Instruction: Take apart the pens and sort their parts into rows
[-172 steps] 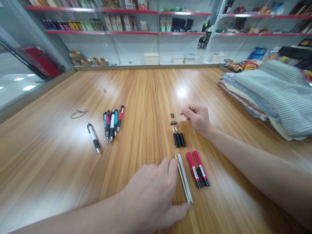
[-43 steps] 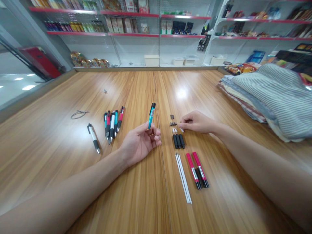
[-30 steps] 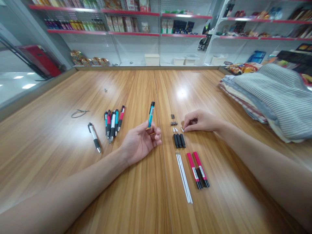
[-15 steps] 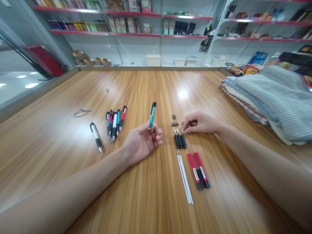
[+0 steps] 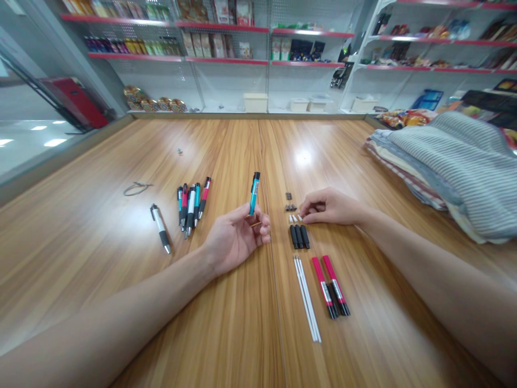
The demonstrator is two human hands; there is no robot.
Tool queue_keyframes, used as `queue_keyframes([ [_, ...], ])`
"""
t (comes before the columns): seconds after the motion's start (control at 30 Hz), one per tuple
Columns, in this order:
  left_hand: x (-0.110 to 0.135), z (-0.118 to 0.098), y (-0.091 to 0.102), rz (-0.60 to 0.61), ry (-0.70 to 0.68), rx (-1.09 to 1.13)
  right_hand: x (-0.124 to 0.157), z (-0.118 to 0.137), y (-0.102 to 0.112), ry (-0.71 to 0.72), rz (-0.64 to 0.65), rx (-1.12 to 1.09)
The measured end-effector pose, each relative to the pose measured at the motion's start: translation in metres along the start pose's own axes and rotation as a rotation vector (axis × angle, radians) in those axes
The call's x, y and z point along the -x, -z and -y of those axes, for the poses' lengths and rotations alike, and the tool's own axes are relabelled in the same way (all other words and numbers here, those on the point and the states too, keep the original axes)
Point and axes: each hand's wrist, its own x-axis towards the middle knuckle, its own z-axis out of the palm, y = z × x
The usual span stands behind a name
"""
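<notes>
Upright between the thumb and fingers of my left hand (image 5: 238, 237) is a teal pen barrel (image 5: 254, 194) with a black clip end at the top. My right hand (image 5: 331, 206) is closed in a pinch low over the table, its fingertips at the rightmost of a row of small white cone-shaped pen parts (image 5: 294, 218). Behind that row lie small dark pieces (image 5: 290, 207). In front are black pen grips (image 5: 299, 237), white ink refills (image 5: 307, 299) and two red pen barrels with black ends (image 5: 336, 285).
Several assembled pens (image 5: 191, 207) lie bunched left of my left hand, with a white pen (image 5: 160, 229) apart from them. A grey cord loop (image 5: 137, 188) is farther left. Folded cloths (image 5: 456, 167) are piled at the right. Stocked shelves (image 5: 226, 61) stand behind the table.
The rightmost white part has come slightly left at my right fingertips, closer to the other white ones. My left hand keeps the teal barrel almost where it was.
</notes>
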Motion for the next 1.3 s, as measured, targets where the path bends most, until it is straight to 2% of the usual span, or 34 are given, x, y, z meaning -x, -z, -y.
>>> queue_keyframes([
  [1.3,0.0009,0.0028,-0.0031,-0.016,-0.015,-0.076,-0.0023,0.0033,-0.0051,0.034,-0.033,-0.009],
])
